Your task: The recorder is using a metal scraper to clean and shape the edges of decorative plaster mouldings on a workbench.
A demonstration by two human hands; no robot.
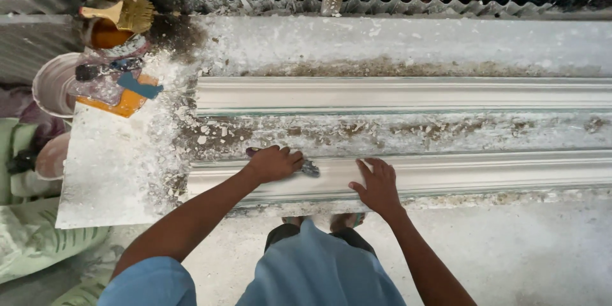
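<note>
Two long white plaster mouldings (408, 92) run across the dusty bench (395, 41); the nearer moulding (484, 169), likely stiff but brittle, wants support along its length. At centre, the left hand (273, 163) clamps a small scraper (308, 167); the right hand (377, 186) lies open, fingers spread, on it.

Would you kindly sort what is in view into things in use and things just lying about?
In use: left hand gripping a scraper; right hand flat on the near moulding.

Lying about: far moulding, brush, orange pot, white bucket.
</note>
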